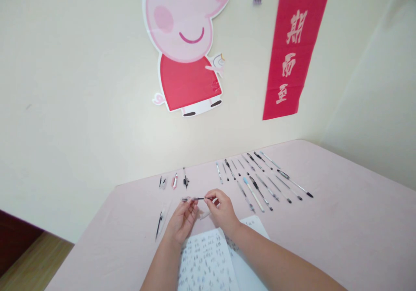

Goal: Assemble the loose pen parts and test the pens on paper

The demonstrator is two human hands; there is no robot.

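Observation:
Above the near sheets of paper, my left hand (182, 221) is closed around a pale, see-through pen barrel (186, 199). From it a thin dark pen refill (201, 198) runs to the right. My right hand (225, 211) pinches the refill's other end between thumb and fingertips. How far the refill sits inside the barrel cannot be made out. Below the hands lies a small clear piece (204, 214), partly hidden. To the left are a dark refill (159, 226) and a clear tube (165, 217) on the table.
Several pens (256, 191) lie in slanted rows at the right back of the pink table (341, 221). Small pen parts (163, 183), a red-and-white piece (175, 181) and a dark compass-like item (185, 179) sit at the back left. Written paper (208, 265) lies under my forearms.

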